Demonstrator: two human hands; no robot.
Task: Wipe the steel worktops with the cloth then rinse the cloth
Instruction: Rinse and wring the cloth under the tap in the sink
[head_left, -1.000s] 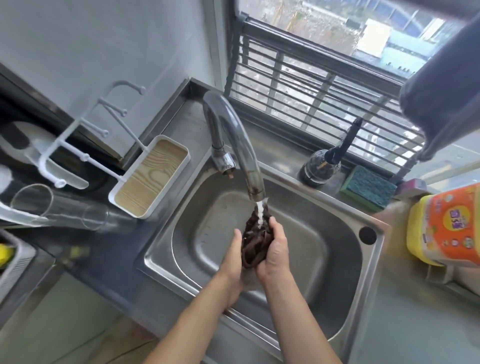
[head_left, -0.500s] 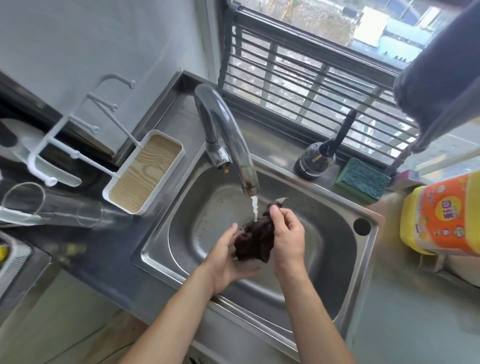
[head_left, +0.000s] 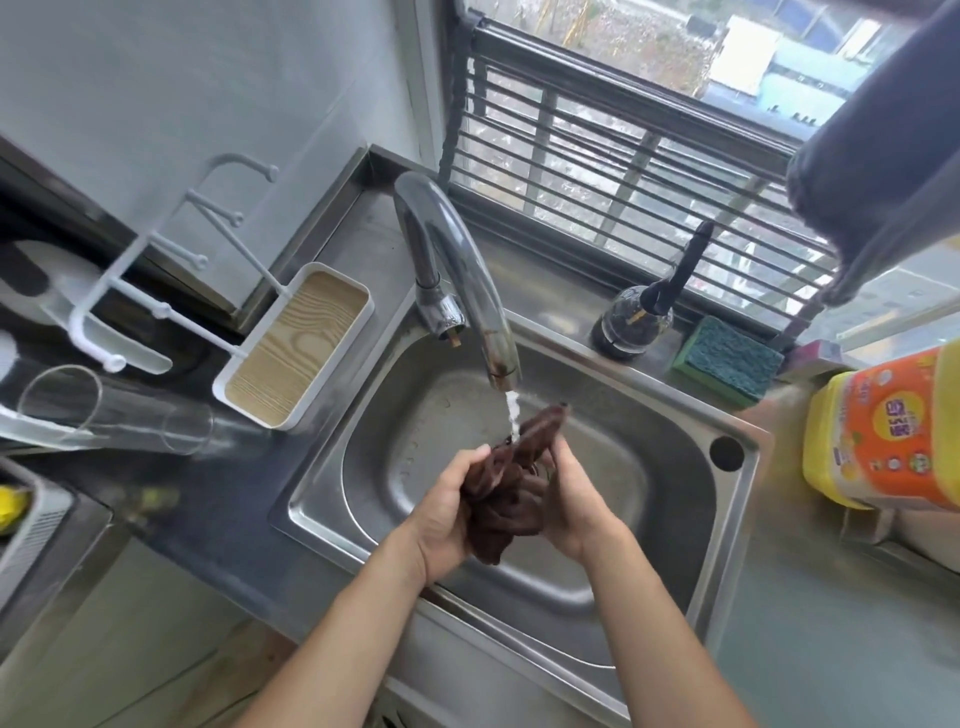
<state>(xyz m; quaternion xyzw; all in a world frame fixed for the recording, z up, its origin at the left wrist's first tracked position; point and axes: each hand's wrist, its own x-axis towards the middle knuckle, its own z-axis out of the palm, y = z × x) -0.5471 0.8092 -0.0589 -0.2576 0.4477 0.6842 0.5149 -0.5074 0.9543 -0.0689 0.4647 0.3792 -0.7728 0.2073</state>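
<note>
**Rinse step: cloth bunched under running tap**

Left of frame: clear glass (head_left: 111, 410) lying on its side, white rack (head_left: 171, 270) with a wood-grain tray (head_left: 296, 345) on the desk (head_left: 218, 514) beside the sink. Not in play.

Centre: tap (head_left: 457, 280) running, stream lands on the top edge of the cloth (head_left: 511, 486). Cloth is dark brown, wadded, held over the steel sink (head_left: 613, 571) basin, above the bottom, not resting on it as far as I can judge.

Left hand (head_left: 449, 512) is cupped and pressed against the cloth's left side, fingers curled in. Right hand (head_left: 574, 506) pressed against the right side, fingertips pinching a fold near the top. Cloth is squeezed between the two palms.

Judgement: wiping looks done, this is the rinse. To do it well:
- open the wad so water reaches inner folds, only the top edge is under the stream now
- alternate squeeze and release, rotate the cloth
- keep it low in the basin to limit splash onto the wiped desk
- wring out before lifting away

Right of frame: black dish brush (head_left: 649, 306), green sponge (head_left: 727, 358), yellow-orange detergent bottle (head_left: 883, 431) on the desk edge. Clear of the hands.
</note>
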